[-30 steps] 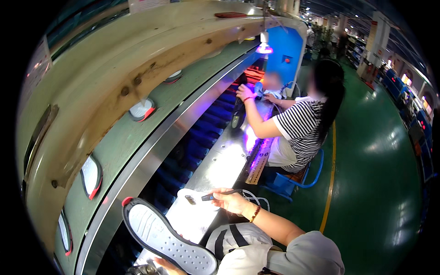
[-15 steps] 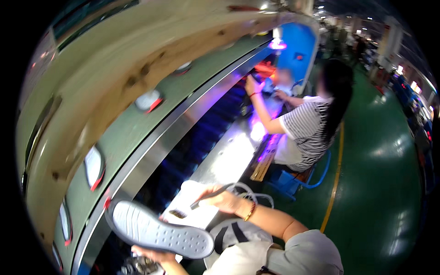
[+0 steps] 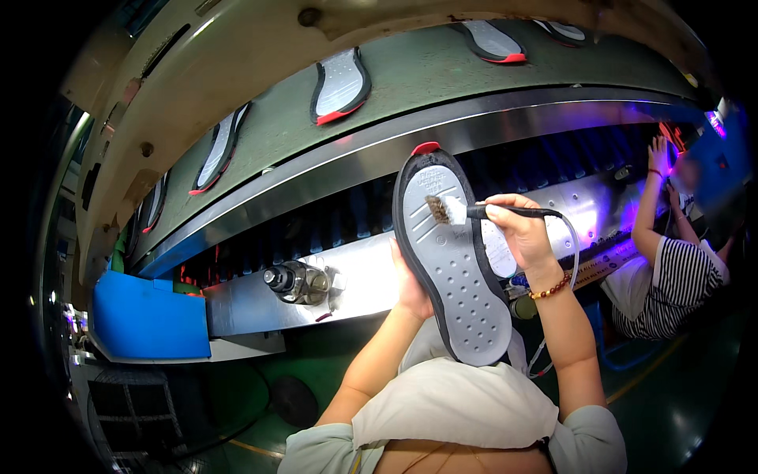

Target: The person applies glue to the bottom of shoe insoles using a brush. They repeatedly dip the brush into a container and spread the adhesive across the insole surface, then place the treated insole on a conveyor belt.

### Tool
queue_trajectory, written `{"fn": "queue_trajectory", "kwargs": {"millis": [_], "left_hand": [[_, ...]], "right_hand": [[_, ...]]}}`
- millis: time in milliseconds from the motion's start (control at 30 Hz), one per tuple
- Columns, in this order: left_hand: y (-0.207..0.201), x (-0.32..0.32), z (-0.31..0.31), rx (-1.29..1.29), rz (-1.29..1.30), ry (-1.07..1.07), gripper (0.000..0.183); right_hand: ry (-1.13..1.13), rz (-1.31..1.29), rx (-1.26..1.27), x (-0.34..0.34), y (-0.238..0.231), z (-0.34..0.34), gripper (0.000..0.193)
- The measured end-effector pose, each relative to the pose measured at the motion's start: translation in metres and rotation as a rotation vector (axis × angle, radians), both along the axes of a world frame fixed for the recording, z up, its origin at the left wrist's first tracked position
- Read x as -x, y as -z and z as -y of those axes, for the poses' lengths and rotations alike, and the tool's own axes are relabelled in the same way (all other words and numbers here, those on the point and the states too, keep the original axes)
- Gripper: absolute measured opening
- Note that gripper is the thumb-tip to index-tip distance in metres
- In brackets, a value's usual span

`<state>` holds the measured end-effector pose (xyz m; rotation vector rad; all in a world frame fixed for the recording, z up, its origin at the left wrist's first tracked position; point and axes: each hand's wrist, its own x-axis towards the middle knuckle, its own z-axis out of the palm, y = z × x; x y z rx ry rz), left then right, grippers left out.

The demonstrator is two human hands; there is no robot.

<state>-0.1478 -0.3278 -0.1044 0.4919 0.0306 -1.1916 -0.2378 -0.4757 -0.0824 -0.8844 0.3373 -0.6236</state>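
Observation:
A grey shoe sole [image 3: 466, 292] with a black rim and a red tip stands lengthwise before me, tip pointing away. My left hand [image 3: 412, 288] is closed on its left edge, with some fingers hidden behind it. In my right hand [image 3: 523, 235] is a brush [image 3: 454, 211] with a black handle, gripped between thumb and fingers. Its brown-and-white bristles lie over the upper part of the grey face. A thin pale tube [image 3: 574, 245] runs from the handle's end. Partly hidden behind the sole's right edge is a pale, dotted sole-like piece [image 3: 497, 251].
A green conveyor belt [image 3: 418, 83] carries several more soles, such as one sole [image 3: 341, 87], behind a metal rail [image 3: 316, 175]. A metal valve-like fitting [image 3: 296, 282] sits on the steel ledge [image 3: 363, 280]. A blue box [image 3: 150, 316] stands left; a co-worker [image 3: 671, 268] sits right.
My view has swung left toward the belt. The sole has turned from lying crosswise to pointing away. The brush, apart from it before, is now over its face.

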Motion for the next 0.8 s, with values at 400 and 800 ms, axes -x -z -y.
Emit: {"fn": "queue_trajectory", "kwargs": {"millis": [400, 800], "left_hand": [[0.014, 0.004, -0.001, -0.014, -0.004, -0.039, 0.078], [0.048, 0.007, -0.001, -0.188, 0.119, -0.333, 0.073]], "right_hand": [[0.070, -0.166, 0.209, -0.021, 0.003, 0.015, 0.013], [0.124, -0.170, 1.278, -0.017, -0.012, -0.055, 0.013]]}}
